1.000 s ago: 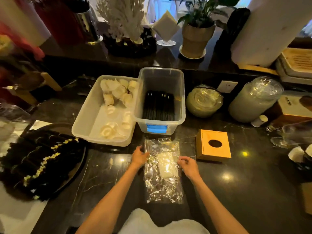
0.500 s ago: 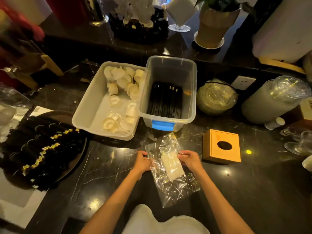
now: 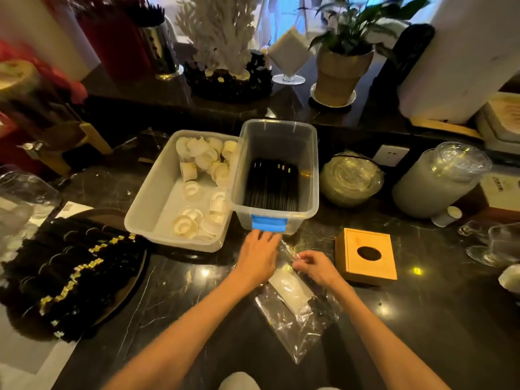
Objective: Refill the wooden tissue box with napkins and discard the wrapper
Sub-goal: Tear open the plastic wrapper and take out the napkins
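A clear plastic wrapper (image 3: 301, 322) lies tilted on the dark counter with a small stack of white napkins (image 3: 291, 288) inside. My right hand (image 3: 315, 267) pinches the wrapper's upper edge. My left hand (image 3: 257, 256) rests flat on the wrapper's top end, fingers reaching toward the blue latch of the bin behind. The wooden tissue box (image 3: 367, 256), with a round hole in its top, stands just to the right of my right hand.
Behind my hands stand a clear bin of black sticks (image 3: 274, 175) and a white bin of rolled napkins (image 3: 180, 192). A dark tray of black items (image 3: 70, 266) sits left. Stacked lids (image 3: 350, 178), a cup stack (image 3: 439, 178) and glasses (image 3: 492, 246) stand at the right.
The wrapper has turned further, its open end now up toward the bins. My left hand moved up and over its top end; my right hand shifted to pinch the upper edge.
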Action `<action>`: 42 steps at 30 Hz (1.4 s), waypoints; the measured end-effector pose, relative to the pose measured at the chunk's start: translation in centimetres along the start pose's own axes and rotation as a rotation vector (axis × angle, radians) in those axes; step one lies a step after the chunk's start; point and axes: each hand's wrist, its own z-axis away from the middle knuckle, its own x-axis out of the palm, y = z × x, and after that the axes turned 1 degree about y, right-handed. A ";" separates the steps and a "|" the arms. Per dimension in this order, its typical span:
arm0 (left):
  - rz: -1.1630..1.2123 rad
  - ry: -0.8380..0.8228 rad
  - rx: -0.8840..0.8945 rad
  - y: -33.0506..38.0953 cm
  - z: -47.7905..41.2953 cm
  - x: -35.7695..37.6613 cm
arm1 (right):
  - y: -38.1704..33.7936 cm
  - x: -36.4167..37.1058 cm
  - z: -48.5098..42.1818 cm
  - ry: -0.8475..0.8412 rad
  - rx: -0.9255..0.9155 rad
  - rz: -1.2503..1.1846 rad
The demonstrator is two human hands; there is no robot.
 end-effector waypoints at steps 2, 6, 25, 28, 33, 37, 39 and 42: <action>0.024 -0.160 0.204 0.2 -1.5 -1.2 | -1.2 -0.2 0.9 -0.019 -0.064 0.039; -0.007 -0.227 0.433 0.0 -1.8 -4.3 | -4.4 -1.2 3.8 -0.034 -0.215 0.162; 0.730 -0.090 0.160 -1.0 1.9 -19.3 | -10.2 -15.5 19.5 0.180 -0.348 0.420; 0.812 -0.046 0.136 0.8 2.2 -21.5 | -11.7 -17.9 20.2 0.500 -0.361 0.744; 0.822 0.281 0.053 6.5 3.3 -23.2 | -15.4 -19.9 19.0 0.959 -0.066 0.545; 0.488 0.421 0.049 12.2 5.3 -21.0 | -20.2 -16.5 17.3 0.254 -0.004 -0.081; 0.390 0.484 0.078 14.9 6.3 -19.4 | -21.6 -14.7 16.4 0.131 -0.088 0.003; 0.452 0.493 0.051 17.7 7.1 -17.8 | -22.3 -13.6 15.6 0.112 -0.261 0.361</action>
